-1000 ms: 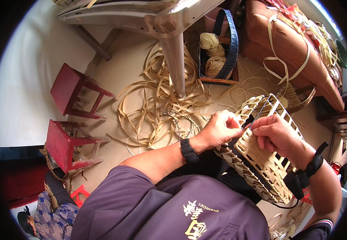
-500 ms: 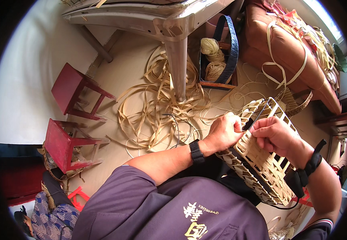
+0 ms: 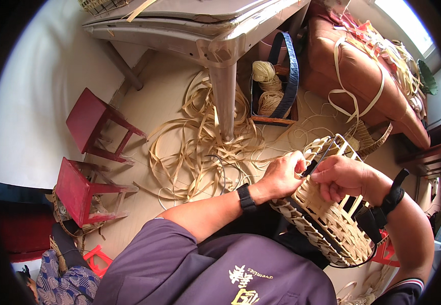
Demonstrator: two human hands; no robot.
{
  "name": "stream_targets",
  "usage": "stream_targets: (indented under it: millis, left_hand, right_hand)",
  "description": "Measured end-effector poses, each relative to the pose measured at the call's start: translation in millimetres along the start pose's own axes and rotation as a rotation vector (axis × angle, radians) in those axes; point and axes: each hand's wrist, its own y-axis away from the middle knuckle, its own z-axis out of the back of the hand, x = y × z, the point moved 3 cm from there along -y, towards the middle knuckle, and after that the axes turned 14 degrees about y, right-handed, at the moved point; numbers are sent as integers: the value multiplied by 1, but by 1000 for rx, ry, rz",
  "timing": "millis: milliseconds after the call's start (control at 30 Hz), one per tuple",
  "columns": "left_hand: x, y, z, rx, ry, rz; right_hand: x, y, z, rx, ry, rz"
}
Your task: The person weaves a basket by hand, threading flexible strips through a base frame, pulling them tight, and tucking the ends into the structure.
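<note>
A half-open woven basket (image 3: 335,223) of pale flat strips, with dark bands in its sides, leans across my lap at the right. My left hand (image 3: 284,174) is closed at its left upper edge; what the fingers pinch is hidden. Just to the right, my right hand (image 3: 346,177) is closed over the weave, thumb and forefinger pinching near the lower end of a thin dark strip (image 3: 324,156). That strip slants up along the basket's frame. Fingertips of both hands nearly meet. Both wrists wear black straps.
Loose pale strips (image 3: 179,160) lie tangled on the floor around a metal table leg (image 3: 224,101). Beyond stands a dark-handled box (image 3: 268,121) holding balls of cord. A brown sofa (image 3: 327,76) is at right, two red stools (image 3: 89,119) at left. Another person's patterned clothing (image 3: 68,282) shows lower left.
The right hand has shifted slightly left and down, closer to the left hand. The whole view has tilted a little, so surroundings sit lower. Both hands stay closed at the basket.
</note>
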Motion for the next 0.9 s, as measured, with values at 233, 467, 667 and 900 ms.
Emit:
stream_targets:
  millis: [233, 467, 667, 900]
  left_hand:
    - [-16, -5, 47, 144, 123, 15]
    - [-66, -6, 31, 225, 25, -164]
    - [-83, -8, 3, 200, -337, -432]
    - [-96, -13, -17, 76, -569, -438]
  right_hand:
    - [5, -4, 1, 112, -164, 15]
    - [4, 6, 9, 95, 62, 45]
    - [19, 33, 24, -461, 845, 452]
    - [27, 100, 60, -818, 922, 563]
